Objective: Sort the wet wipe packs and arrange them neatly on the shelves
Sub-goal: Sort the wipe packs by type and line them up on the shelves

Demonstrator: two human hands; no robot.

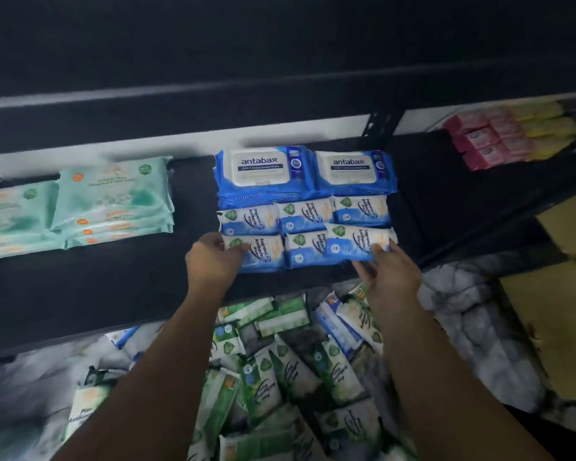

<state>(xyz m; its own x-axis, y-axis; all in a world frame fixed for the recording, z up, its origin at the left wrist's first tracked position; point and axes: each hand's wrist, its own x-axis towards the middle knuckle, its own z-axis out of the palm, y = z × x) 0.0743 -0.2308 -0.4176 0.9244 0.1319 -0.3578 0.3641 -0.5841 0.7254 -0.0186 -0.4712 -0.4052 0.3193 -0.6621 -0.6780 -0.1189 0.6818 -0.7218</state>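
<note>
- Wet wipe pack in play: the front-right blue pack, pinched at its near-right corner by the right hand, thumb on top.
- left hand grips the front-left blue pack by its 9 o'clock end, thumb over the top.
- The bit that matters imo: the front-right pack lies at 11 o'clock from the right hand, with its long axis running 9 to 3. It's tilted, and its far edge rides up over the back row. It probably needs to slide toward 6 and drop flat beside the middle pack.
- Small packs read "Fragrance Free Antibacterial Wipes", printed sideways.
- At 12 o'clock, two bigger packs say "antabax"; the line below is too blurry to read.
- All on the black shelf: mint-green packs at 9, pink and yellow packs at 2.
- Unsorted green-and-white heap sits at 6, under the shelf.
</note>
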